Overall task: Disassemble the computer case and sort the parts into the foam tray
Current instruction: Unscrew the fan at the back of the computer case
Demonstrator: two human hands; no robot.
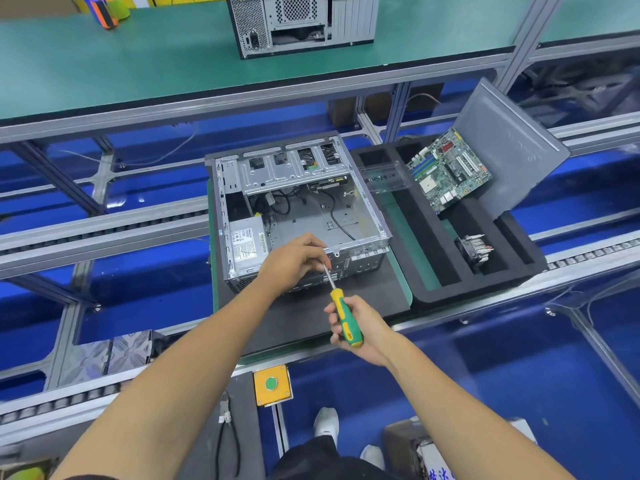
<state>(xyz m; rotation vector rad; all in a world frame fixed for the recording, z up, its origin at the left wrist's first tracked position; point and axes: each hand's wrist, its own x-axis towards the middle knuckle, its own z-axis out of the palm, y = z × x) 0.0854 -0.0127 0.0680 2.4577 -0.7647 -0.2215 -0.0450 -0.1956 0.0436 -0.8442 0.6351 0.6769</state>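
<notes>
An open grey computer case (363, 199) lies on its side on a dark mat, with its power supply (246, 244) and loose black cables inside. My right hand (360, 327) grips the green-and-yellow handle of a screwdriver (343, 315). Its metal shaft points up at the case's near rear panel. My left hand (294, 261) pinches the shaft near the tip, against that panel. To the right sits a black foam tray (433, 258) holding a motherboard (450, 171), a cooler with heatsink (474, 249) and a clear plastic piece (384, 176).
A grey side panel (512, 147) leans on the tray's far right edge. A second computer case (301, 22) stands on the green upper shelf. A yellow box with a green button (272, 384) sits at the near rail. Roller rails run left and right.
</notes>
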